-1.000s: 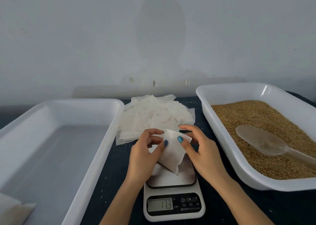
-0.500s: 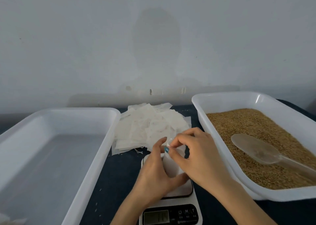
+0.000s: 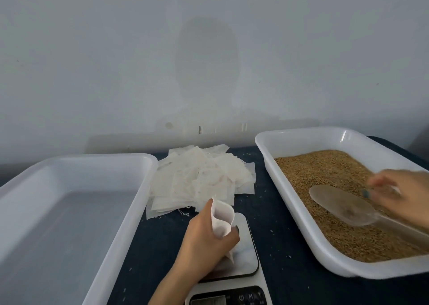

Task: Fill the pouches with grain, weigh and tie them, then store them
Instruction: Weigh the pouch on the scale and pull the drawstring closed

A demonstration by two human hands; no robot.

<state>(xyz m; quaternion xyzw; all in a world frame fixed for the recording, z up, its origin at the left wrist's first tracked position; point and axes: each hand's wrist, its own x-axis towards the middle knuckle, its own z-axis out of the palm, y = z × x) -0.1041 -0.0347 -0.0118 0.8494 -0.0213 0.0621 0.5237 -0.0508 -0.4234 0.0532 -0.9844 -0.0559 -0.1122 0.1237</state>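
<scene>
Filling: left hand (image 3: 204, 237) clamps the small white paper pouch (image 3: 221, 221) open; blurred right hand (image 3: 401, 195) meets the translucent plastic scoop (image 3: 343, 207), grip unclear. Next, probably: scoop brown grain (image 3: 325, 167).

The scale (image 3: 246, 256) bore a power symbol, an "M" and a "T" on its dark control panel (image 3: 250, 296); the display (image 3: 208, 301) was too blurred to read.

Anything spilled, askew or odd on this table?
Minor only. Pale specks, likely stray grains, lie scattered on the dark cloth around the scale, outside the grain tray. The spare pouches sit in an untidy fanned heap, not a stack. The pouch in the left hand looks intact.
</scene>
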